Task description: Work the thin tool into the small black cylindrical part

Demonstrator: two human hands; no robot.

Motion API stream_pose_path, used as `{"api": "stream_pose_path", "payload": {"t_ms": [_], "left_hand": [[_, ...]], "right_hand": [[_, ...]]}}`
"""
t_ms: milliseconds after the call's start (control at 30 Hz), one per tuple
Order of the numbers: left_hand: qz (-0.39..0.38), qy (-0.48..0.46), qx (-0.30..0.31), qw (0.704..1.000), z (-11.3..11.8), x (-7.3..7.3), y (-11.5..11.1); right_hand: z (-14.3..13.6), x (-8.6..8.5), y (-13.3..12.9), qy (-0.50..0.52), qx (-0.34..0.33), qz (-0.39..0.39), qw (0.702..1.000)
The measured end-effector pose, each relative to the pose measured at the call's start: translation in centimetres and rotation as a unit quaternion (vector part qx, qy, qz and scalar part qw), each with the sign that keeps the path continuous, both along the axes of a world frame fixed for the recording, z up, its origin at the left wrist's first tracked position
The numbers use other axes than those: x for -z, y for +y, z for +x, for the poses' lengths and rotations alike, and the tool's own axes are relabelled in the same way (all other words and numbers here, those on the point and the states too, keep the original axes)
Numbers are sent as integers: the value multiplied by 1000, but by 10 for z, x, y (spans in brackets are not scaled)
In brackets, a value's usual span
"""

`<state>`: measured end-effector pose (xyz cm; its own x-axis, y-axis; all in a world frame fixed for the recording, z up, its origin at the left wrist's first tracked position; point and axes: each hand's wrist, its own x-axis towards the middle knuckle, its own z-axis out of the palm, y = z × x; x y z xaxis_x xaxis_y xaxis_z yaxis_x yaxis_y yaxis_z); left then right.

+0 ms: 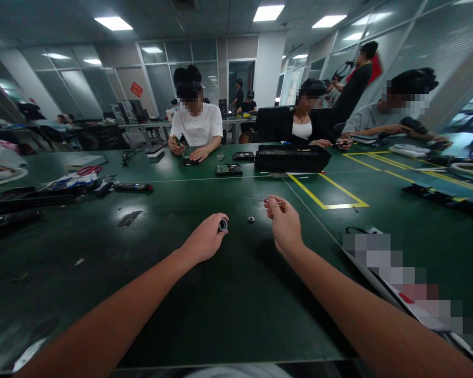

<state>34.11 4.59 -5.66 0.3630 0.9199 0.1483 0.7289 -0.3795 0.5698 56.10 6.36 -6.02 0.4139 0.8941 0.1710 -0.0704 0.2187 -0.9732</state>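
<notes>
My left hand (207, 237) is closed around a small dark cylinder (223, 225), whose round, light-rimmed open end faces me. To its right, my right hand (284, 219) pinches a thin metal tool (255, 199) with a reddish part by the fingertips; its fine tip points left. Between the two hands, a small round dark part (251, 219) with a light rim lies on the green table (228, 304). Neither hand touches it.
Dark screwdriver-like tool (133, 187) and scissors (90, 170) at left; circuit board device (229, 169) and long black housing (291, 158) ahead. Yellow tape (323, 205) marks the table at right, near a pixelated sheet (398, 283). People work across the table.
</notes>
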Motion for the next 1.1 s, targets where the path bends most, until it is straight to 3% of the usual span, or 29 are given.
{"api": "stream_pose_path", "payload": {"t_ms": [133, 400, 633, 800, 900, 1100], "left_hand": [[-32, 17, 9, 999, 19, -4, 13], [-70, 118, 53, 989, 66, -9, 58], [-90, 176, 94, 976, 86, -16, 73], [-78, 168, 92, 978, 82, -14, 70], [-78, 139, 58, 986, 70, -12, 67], [-135, -52, -42, 989, 30, -14, 68]], "right_hand": [[10, 5, 10, 15, 45, -9, 999], [16, 10, 14, 30, 71, -13, 997], [20, 18, 21, 49, 98, -12, 994], [19, 21, 21, 54, 97, -8, 994], [19, 25, 21, 53, 76, -28, 995], [20, 31, 26, 81, 64, -52, 993]]}}
